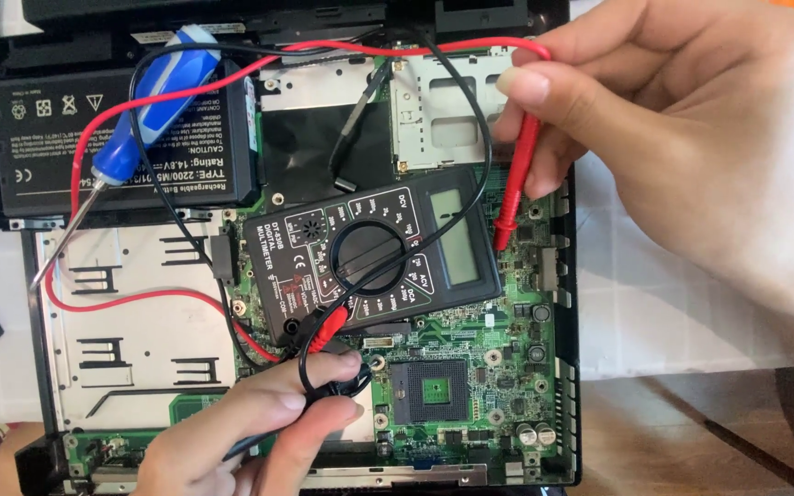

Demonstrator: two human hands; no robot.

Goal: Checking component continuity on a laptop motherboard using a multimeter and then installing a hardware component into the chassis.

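A black multimeter lies face up on an opened laptop's green circuit board. My right hand pinches a red test probe, tip pointing down at the board just right of the meter. At the meter's lower left corner, my left hand holds a loop of the black lead next to the red and black plugs. Red and black wires loop across the laptop.
A black laptop battery sits at the upper left with a blue-and-white screwdriver lying on it. A silver metal plate covers the laptop's left half. White cloth and wooden tabletop lie to the right.
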